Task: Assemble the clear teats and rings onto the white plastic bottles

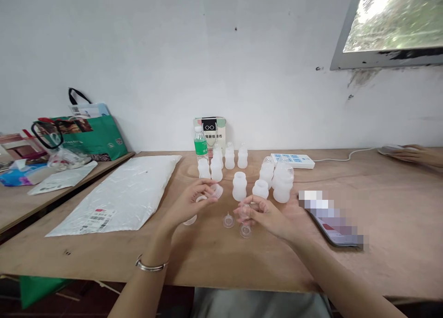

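Observation:
My left hand [188, 201] pinches a translucent screw ring [217, 191] above the table. In my right hand [272, 217] is a clear bottle nipple [244, 211], gripped between thumb and fingers and partly covered by them. The two parts are apart. Below my hands lie a clear nipple [228, 221] and another nipple [245, 231]. A loose ring [190, 220] rests under my left hand. Just beyond stand two open white baby bottles, one upright bottle [239, 187] and a shorter-looking bottle [260, 189]. Several bottles with clear domed tops, such as one capped bottle [282, 189], stand around them.
A white plastic mailer [121, 193] covers the left side. At right lie a phone [334, 223] and a power strip [294, 160]. A water bottle [200, 145] and paper bag [218, 132] stand by the wall. Another person's hand [420, 154] is at far right.

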Motion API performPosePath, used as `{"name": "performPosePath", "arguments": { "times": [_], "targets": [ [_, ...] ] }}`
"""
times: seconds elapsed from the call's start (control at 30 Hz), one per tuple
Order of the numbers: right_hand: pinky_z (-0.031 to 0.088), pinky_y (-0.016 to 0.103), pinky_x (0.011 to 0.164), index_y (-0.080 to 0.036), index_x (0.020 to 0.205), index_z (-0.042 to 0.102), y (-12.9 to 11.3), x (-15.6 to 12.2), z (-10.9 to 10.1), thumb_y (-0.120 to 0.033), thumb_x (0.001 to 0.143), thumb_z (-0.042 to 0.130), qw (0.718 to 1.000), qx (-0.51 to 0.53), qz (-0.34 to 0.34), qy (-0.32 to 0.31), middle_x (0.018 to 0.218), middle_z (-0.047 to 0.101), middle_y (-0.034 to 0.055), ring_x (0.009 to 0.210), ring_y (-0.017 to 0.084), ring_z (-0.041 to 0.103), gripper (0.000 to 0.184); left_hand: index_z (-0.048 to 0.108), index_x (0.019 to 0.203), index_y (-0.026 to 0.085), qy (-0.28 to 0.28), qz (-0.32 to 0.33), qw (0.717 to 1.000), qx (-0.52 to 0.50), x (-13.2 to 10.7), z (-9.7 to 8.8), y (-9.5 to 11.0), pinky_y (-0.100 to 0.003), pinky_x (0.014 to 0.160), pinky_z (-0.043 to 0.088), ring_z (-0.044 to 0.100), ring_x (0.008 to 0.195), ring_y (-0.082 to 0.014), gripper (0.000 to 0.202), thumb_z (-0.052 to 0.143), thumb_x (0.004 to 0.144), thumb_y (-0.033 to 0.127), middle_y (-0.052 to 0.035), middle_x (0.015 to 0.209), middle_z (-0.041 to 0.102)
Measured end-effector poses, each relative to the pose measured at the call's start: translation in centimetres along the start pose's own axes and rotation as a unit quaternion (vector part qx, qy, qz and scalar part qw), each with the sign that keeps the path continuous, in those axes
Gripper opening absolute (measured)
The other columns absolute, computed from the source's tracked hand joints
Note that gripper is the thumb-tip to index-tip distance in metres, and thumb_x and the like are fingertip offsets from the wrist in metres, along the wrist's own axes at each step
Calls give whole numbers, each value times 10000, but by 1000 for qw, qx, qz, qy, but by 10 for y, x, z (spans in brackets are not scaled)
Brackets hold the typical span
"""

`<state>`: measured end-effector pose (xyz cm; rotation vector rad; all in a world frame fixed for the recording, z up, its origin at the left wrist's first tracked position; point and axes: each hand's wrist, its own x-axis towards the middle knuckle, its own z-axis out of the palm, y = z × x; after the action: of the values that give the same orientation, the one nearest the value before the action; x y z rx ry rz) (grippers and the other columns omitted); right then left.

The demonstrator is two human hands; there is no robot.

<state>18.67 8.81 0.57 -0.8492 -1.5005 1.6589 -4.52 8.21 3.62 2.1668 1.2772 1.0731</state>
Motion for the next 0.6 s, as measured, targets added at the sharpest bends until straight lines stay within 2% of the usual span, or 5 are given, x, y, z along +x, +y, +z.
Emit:
{"name": "performPosePath", "arguments": {
  "times": [0.1, 0.23, 0.33, 0.47, 0.6],
  "targets": [
    [475, 327, 704, -224, 819, 614, 8, -19, -13, -435, 740, 654, 988, -138, -62, 38, 818, 653, 10, 757, 170, 606, 229, 616, 739, 188, -86, -13, 991, 98, -10, -7, -3, -310, 808, 456, 592, 933, -186, 134, 577, 804, 299, -51, 1076, 599],
    [424, 318, 581, -215, 818, 638, 31, -36, -31, -431, 761, 586, 938, -299, -88, 154, 635, 520, -19, 587, 160, 495, 230, 554, 838, 202, -187, -39, 964, 186, -23, 3, -6, -280, 699, 424, 556, 798, -174, 79, 561, 762, 221, -14, 906, 602],
    [443, 342, 632, -213, 879, 606, 39, -39, -37, -350, 839, 484, 914, -375, -78, 132, 684, 584, 7, 661, 192, 544, 188, 512, 922, 211, -194, -56, 946, 253, -29, 10, -11, -293, 703, 408, 548, 810, -196, 185, 532, 740, 182, -20, 952, 592],
    [457, 398, 759, -223, 903, 575, 41, -34, -35, -242, 891, 409, 871, -473, -107, 81, 886, 650, 58, 849, 236, 582, 167, 482, 1020, 195, -160, -57, 925, 340, -30, 9, -20, -393, 855, 378, 557, 936, -248, 283, 442, 758, 95, -69, 1039, 599],
    [467, 401, 785, -234, 995, 609, 44, -30, -33, -275, 882, 461, 834, -534, -120, 72, 933, 618, 72, 878, 240, 584, 191, 478, 1086, 212, -168, -58, 939, 294, -24, 5, -16, -433, 909, 366, 527, 1066, -267, 323, 502, 769, 159, -80, 1183, 562]
  ]
}}
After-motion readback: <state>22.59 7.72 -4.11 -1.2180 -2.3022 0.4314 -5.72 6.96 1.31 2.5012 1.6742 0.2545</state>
